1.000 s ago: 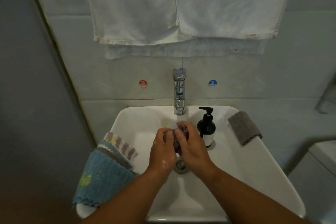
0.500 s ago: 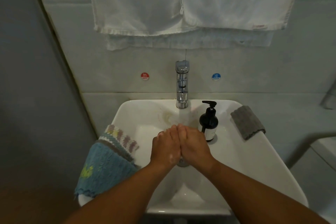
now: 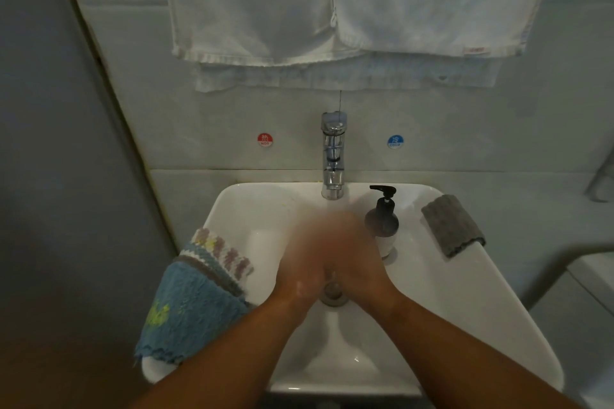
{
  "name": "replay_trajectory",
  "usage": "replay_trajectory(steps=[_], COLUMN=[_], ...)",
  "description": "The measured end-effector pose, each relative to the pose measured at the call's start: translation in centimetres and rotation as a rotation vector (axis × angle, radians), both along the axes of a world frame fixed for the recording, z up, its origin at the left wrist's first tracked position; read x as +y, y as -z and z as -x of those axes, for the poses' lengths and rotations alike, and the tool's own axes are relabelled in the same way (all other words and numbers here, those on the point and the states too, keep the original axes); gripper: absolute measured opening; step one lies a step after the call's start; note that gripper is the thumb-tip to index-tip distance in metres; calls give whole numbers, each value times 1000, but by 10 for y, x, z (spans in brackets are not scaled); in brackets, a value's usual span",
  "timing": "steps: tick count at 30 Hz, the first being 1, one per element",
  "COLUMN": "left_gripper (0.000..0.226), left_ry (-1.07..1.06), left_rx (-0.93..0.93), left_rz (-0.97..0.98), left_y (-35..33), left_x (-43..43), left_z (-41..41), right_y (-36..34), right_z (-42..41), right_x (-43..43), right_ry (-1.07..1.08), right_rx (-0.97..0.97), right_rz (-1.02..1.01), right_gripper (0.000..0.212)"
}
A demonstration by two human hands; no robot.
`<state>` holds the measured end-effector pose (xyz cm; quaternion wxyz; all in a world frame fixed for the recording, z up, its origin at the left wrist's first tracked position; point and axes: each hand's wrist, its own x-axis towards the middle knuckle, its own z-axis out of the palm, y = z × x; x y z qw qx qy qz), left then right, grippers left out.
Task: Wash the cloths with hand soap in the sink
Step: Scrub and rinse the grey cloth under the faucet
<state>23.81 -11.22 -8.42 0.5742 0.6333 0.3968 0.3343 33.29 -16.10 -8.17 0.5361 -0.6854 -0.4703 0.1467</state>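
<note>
At the centre of the frame the left hand (image 3: 304, 266) and right hand (image 3: 358, 261) are pressed side by side over the drain (image 3: 333, 295) of the white sink (image 3: 448, 305), just below the faucet (image 3: 333, 156). Both are smeared by motion blur (no finger can be made out), so I cannot tell whether they grip anything. A blue cloth (image 3: 192, 309) drapes the sink's rim at lower left. A grey cloth (image 3: 452, 226) lies folded on the rim at right, near the dark soap bottle (image 3: 382, 222). White towels (image 3: 332, 3) hang across the top.
</note>
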Motion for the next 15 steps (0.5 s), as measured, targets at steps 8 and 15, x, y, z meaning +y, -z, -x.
replay_trajectory(steps=[8,15], left_gripper=[45,37], left_ry=[0,112], left_rx=[375,757], left_rz=[-408,-662], left_y=[-5,-22], left_x=[-7,-11], left_z=[2,5], right_y=[3,-7], right_z=[3,5], right_x=[-3,-4], right_ry=[29,25], right_rx=[-329,-369], right_rz=[134,244], right_gripper=[26,49])
